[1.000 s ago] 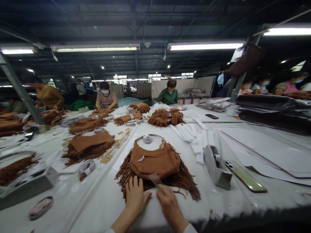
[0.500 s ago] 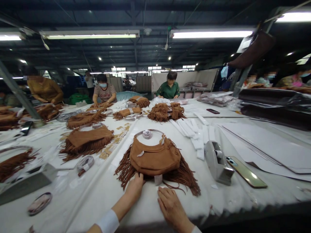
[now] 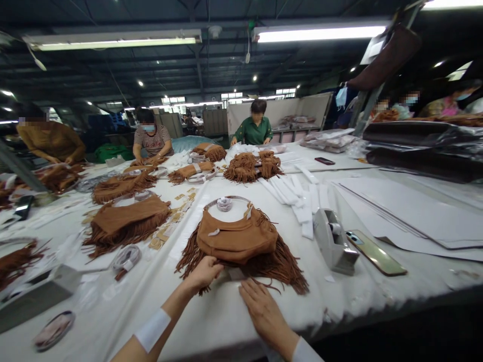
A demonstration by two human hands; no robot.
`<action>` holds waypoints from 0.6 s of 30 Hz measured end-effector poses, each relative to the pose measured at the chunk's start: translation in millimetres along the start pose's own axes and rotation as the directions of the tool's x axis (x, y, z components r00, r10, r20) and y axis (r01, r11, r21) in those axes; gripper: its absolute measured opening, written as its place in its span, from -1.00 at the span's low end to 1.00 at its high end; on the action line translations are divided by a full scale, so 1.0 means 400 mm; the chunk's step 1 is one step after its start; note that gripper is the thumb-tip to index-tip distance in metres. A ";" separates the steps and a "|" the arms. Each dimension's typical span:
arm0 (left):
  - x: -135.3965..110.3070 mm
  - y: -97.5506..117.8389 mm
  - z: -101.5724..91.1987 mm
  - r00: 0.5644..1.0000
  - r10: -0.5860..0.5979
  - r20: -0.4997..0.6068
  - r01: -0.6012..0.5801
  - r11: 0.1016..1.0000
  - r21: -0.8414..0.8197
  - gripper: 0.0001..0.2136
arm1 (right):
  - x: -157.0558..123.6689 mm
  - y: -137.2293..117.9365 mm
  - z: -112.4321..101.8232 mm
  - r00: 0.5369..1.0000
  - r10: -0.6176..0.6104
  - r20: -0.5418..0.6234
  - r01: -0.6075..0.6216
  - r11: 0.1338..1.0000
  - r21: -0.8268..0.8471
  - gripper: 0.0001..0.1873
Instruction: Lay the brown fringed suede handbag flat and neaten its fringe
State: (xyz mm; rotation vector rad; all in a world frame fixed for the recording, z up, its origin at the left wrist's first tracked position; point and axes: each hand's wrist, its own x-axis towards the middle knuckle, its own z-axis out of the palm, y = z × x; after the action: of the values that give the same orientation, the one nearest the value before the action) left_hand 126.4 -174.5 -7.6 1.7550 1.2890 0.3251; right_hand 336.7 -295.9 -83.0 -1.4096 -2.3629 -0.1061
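Note:
A brown suede bag (image 3: 237,238) with long fringe lies on the white table (image 3: 211,322) in front of me, its wrapped strap curving above it. My left hand (image 3: 203,274) is closed in a pinch on the fringe at the bag's lower left edge. Just to the right, my right hand (image 3: 262,312) lies flat on the table, fingers stretched toward a small pale strip of tape or paper (image 3: 237,274) under the bag's bottom edge.
A grey tape dispenser (image 3: 334,241) and a phone (image 3: 376,252) sit to the right, white strips (image 3: 298,196) beyond them. More fringed bags (image 3: 126,221) lie left and farther back. Several other people work along the far side. Large white sheets (image 3: 415,211) cover the right.
My left hand moved up from the table and took hold of the bag's fringe. My right hand dropped back to lie flat. The pale strip now sits at the bag's lower edge.

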 end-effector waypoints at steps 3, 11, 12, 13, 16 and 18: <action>0.000 0.026 -0.019 0.999 -0.033 0.025 0.036 0.989 -0.145 -0.75 | -0.018 0.000 0.023 0.999 -0.029 0.035 0.030 0.998 -0.047 -0.38; -0.012 0.064 -0.033 0.995 -0.071 0.073 0.092 0.932 -0.350 -0.67 | 0.011 -0.064 0.072 0.995 0.093 -0.034 -0.095 0.993 -0.066 -0.52; -0.014 0.065 -0.032 0.994 -0.076 0.073 0.098 0.926 -0.365 -0.66 | 0.031 -0.071 0.068 0.992 0.127 -0.025 -0.128 0.990 -0.051 -0.49; -0.017 0.067 -0.031 0.994 -0.080 0.073 0.102 0.920 -0.378 -0.65 | 0.053 -0.075 0.064 0.986 0.168 -0.016 -0.168 0.985 -0.040 -0.48; -0.024 0.072 -0.028 0.994 -0.084 0.074 0.107 0.908 -0.405 -0.65 | 0.122 -0.071 0.067 0.960 0.279 0.032 -0.277 0.960 -0.044 -0.65; -0.027 0.075 -0.027 0.994 -0.084 0.069 0.106 0.898 -0.427 -0.65 | 0.159 -0.055 0.085 0.952 0.302 0.051 -0.299 0.952 -0.058 -0.64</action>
State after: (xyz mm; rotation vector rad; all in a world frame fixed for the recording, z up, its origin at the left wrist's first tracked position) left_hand 133.5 -179.9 25.0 1.3125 1.1578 0.4691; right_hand 281.4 -245.0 -88.6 -1.8016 -2.1722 -0.0397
